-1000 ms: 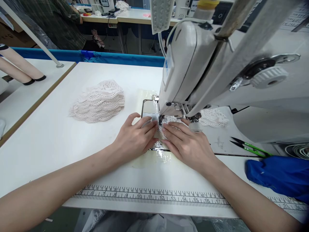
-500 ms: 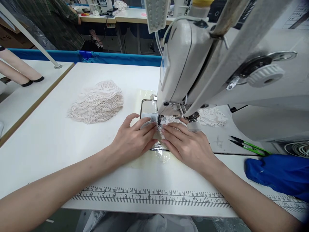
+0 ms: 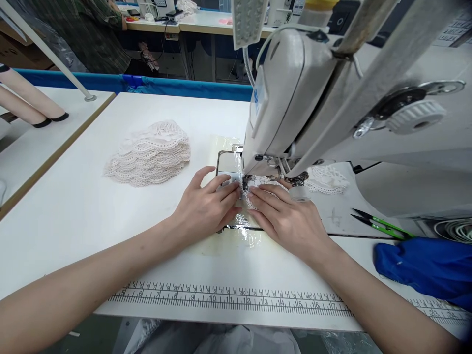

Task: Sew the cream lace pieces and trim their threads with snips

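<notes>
A right hand lies flattened on white lace at the presser foot of a sewing machine, center frame; the left hand, fingers loosely spread, sits just beside.

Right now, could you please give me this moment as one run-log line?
left hand: beside presser foot; right hand: on lace piece; lace stack: on table

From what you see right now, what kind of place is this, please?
Probably a sewing workshop: a sewing machine stands at a ruler-marked table, a pile of lace lies to its left, and another person is near a second workbench beyond.
</notes>
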Tool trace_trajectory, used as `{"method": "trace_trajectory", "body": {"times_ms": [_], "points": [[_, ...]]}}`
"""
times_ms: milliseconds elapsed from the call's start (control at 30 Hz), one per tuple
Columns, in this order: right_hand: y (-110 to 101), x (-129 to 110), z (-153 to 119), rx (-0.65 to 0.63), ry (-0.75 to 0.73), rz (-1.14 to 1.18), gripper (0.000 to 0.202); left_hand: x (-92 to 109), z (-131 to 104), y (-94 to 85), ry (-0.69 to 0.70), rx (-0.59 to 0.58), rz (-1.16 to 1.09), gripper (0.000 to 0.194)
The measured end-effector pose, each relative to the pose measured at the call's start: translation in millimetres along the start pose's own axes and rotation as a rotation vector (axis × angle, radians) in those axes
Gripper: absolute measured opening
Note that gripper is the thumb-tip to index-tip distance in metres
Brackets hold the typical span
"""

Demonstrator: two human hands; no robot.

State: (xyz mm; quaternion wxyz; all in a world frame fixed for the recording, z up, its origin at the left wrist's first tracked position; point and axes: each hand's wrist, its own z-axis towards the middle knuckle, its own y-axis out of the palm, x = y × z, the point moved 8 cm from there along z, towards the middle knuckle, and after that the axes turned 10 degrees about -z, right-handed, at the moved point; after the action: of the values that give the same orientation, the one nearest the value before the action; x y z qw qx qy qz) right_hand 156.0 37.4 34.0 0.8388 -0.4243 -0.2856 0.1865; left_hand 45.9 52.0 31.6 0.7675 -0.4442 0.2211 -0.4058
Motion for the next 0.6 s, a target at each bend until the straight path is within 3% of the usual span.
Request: {"method": "trace_trajectory", "body": {"times_ms": [600], "points": [[8.5,1.8,-1.5,-0.059,0.012,-0.010,0.029,-2.9,-0.2,4.5,-0.034,-0.020,-0.028,0.027]]}}
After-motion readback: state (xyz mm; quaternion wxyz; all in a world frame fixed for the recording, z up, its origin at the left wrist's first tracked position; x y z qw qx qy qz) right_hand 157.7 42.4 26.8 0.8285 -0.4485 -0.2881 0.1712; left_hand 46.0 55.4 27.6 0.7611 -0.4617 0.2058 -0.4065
